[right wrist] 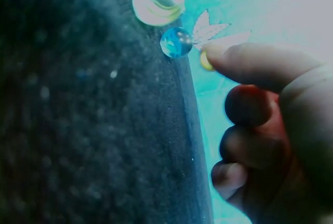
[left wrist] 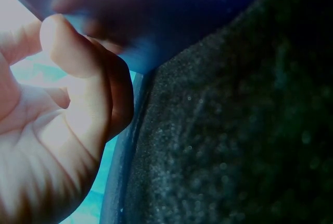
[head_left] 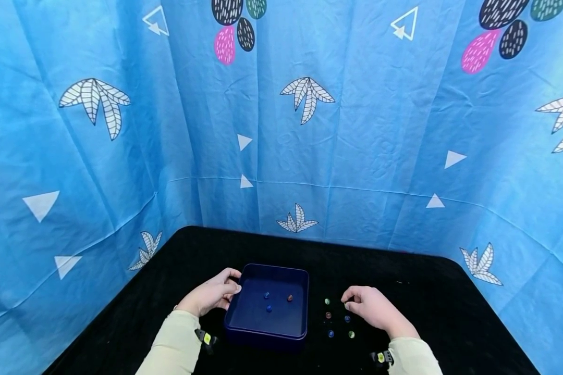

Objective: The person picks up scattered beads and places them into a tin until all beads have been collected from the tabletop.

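My left hand [head_left: 211, 296] grips the left side of a dark blue square box [head_left: 267, 333], the thumb at its rim and the other fingers against the outer wall. Two blue marbles and an orange marble [head_left: 290, 298] lie inside. To the right of the box, my right hand [head_left: 372, 308] is held low over the black cloth, fingers curled. It pinches a yellowish marble [right wrist: 206, 61], mostly hidden behind the thumb tip in the right wrist view. Close to that hand are a blue marble [head_left: 347, 319] and a green marble [head_left: 327, 301].
More marbles lie between the box and my right hand: a reddish marble [head_left: 328, 315], another blue marble [head_left: 330, 334] and another green marble [head_left: 351, 334]. Black cloth [head_left: 431, 312] covers the table. A blue patterned curtain [head_left: 366, 156] hangs behind and at both sides.
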A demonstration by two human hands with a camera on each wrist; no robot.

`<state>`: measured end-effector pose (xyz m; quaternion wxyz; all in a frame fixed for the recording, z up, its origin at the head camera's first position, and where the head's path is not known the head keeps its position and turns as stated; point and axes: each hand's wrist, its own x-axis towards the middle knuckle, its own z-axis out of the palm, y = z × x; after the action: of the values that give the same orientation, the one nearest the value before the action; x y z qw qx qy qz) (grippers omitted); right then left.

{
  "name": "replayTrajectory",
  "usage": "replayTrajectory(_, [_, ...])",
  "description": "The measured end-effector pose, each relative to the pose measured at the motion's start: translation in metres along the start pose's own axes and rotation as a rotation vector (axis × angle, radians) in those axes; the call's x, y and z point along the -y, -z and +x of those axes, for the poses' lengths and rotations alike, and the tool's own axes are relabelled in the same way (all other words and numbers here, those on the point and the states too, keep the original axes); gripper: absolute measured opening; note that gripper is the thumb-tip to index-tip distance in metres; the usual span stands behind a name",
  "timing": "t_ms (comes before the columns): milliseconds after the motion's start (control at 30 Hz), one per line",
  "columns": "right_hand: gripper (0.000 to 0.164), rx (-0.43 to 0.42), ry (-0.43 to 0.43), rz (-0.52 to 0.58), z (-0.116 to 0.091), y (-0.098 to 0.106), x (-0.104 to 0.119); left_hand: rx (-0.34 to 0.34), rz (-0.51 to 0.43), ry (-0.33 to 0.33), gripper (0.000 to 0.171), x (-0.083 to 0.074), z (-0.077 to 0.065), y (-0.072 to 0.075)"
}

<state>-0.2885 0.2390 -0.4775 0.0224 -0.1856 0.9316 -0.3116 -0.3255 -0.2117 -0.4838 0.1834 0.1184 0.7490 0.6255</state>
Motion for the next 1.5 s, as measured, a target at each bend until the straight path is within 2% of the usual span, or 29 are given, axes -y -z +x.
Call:
replayTrajectory(267, [0.010, -0.070, 0.052, -0.052, 0.006, 0.005, 0.009, 0.009, 0.004, -0.006, 0.054, -0.001, 0.001, 0.000])
replayTrajectory(600, [0.012, -0.103, 0.094, -0.064, 0.013, 0.010, 0.029, 0.016, -0.001, -0.006, 0.053, -0.002, -0.002, -0.001])
replayTrajectory(767, [0.008, -0.108, 0.107, -0.076, 0.018, 0.008, 0.040, 0.026, -0.015, -0.006, 0.053, -0.001, -0.001, -0.001])
replayTrajectory(1067, [0.006, -0.114, 0.130, -0.087, 0.034, 0.007, 0.071, 0.035, -0.009, -0.013, 0.053, -0.003, -0.002, -0.001])
replayTrajectory(1500, [0.008, -0.079, 0.194, -0.175, 0.061, -0.003, 0.121, 0.019, -0.006, -0.006, 0.052, -0.001, -0.001, -0.001])
